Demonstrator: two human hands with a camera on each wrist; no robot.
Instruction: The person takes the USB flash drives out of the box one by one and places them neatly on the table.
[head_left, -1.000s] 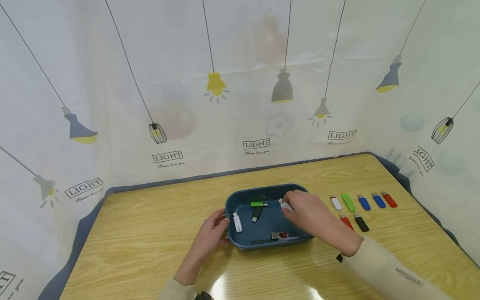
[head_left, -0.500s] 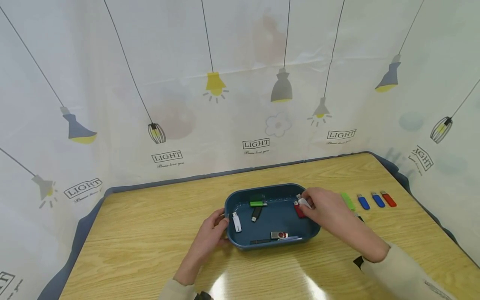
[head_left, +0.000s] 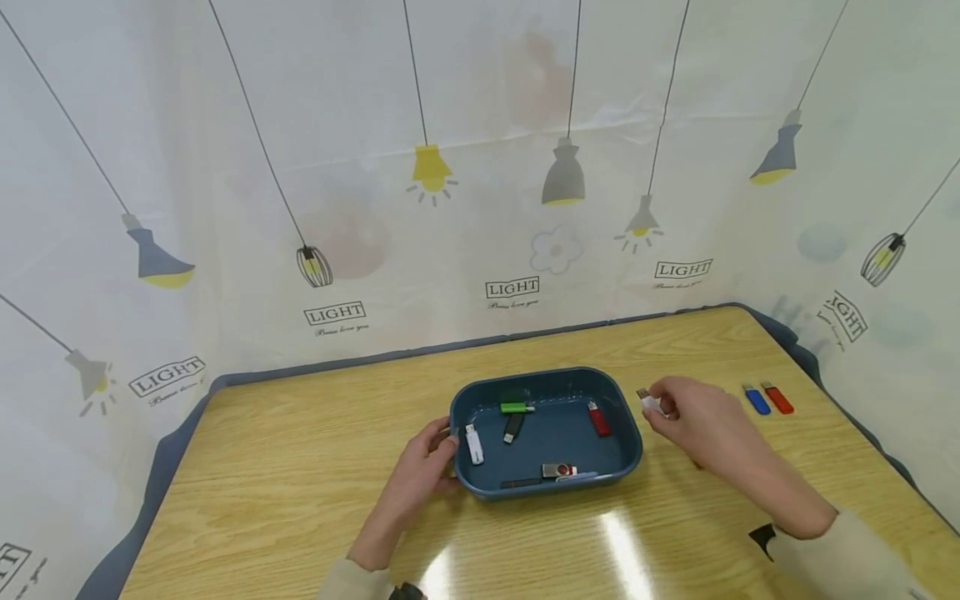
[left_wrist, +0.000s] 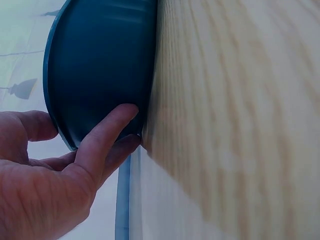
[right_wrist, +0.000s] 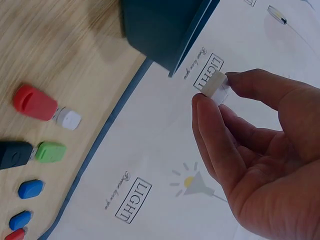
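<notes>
A dark blue plastic tray [head_left: 551, 454] stands on the wooden table with several USB sticks in it. At its left end my left hand [head_left: 423, 467] holds the wall, thumb by the rim and fingers along the outside; the left wrist view shows this hand [left_wrist: 65, 175] on the tray's outer wall [left_wrist: 105, 65]. Beyond the tray's right end, my right hand [head_left: 697, 421] pinches a white USB stick [head_left: 649, 402] above the table. Up close in the right wrist view, the white stick [right_wrist: 215, 86] sits between thumb and fingertips of the right hand [right_wrist: 265, 155].
Inside the tray lie a red stick [head_left: 599, 419], a green one [head_left: 513, 407], a black one [head_left: 513, 428], a white one [head_left: 475, 446] and a silver swivel one [head_left: 557, 470]. Right of it, a blue stick [head_left: 757, 400] and a red stick [head_left: 778, 398] show past my hand.
My right hand has moved right with the white USB stick, from over the tray to outside it. The red stick in the tray is now uncovered. My left hand stays at the tray.
</notes>
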